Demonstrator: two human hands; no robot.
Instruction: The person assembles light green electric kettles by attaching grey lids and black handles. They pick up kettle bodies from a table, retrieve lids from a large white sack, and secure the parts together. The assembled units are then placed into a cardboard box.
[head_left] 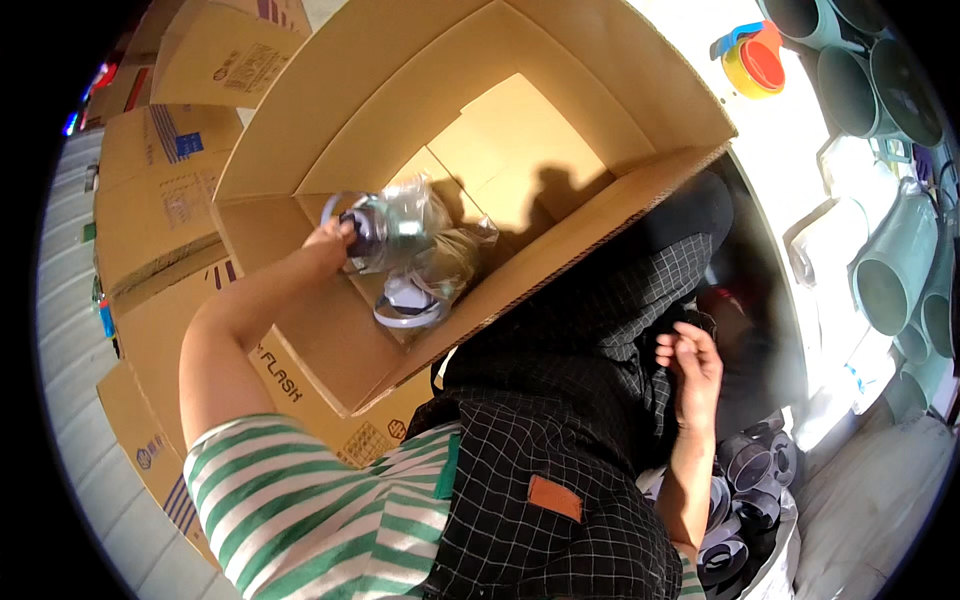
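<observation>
"Clear plastic bottle with a dark lid and a pale loop (368, 232): where is it, and how far has the work come?"

"It is inside the large open brown cardboard box (590, 75), toward the box's left end. Just beside it, nearer the person, lies a clear-bagged piece with a whitish lid and a lilac loop (410, 300). With so few pieces grouped at one end of the box, I would judge the work to be at an early stage."

"What seems left?"

"The bottle in hand is not yet let go. Right of the box's near side, a white sack (790, 545) holds smoky translucent ring-shaped parts (750, 465); whether they belong in the box, I cannot tell."

"And the hands?"

"Reaching over the box's left wall, the left hand (330, 245) has its fingers closed around the bottle near its lid; motion blur hides the exact grip. Outside the box, to its right, the right hand (693, 365) is half open, fingers loosely curled, with nothing visible in it."
</observation>
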